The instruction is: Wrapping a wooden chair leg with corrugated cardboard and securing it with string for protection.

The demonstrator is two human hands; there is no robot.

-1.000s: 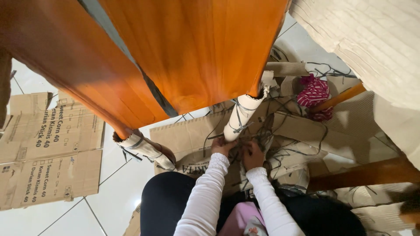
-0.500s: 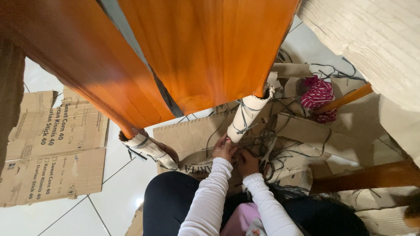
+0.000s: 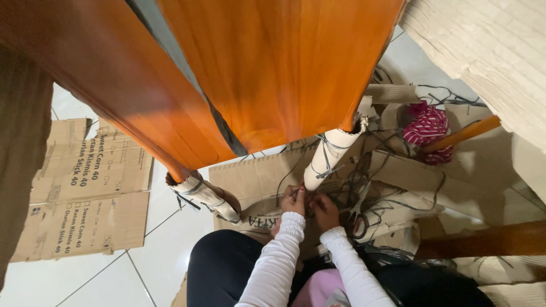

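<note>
Tiled floor | both hands' fingers pinch dark string | wrapped leg beside

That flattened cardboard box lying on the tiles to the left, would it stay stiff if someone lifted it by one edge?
Probably not. The flattened cardboard box shows a fold line across its middle, so it would likely bend there. It looks thin, so probably light for its size. On the glossy tile floor it would likely slide easily when pushed.

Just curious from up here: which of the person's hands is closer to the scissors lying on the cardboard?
Right. The right hand is just beside the scissors, nearly touching them; the left hand is on the far side of the right one.
</note>
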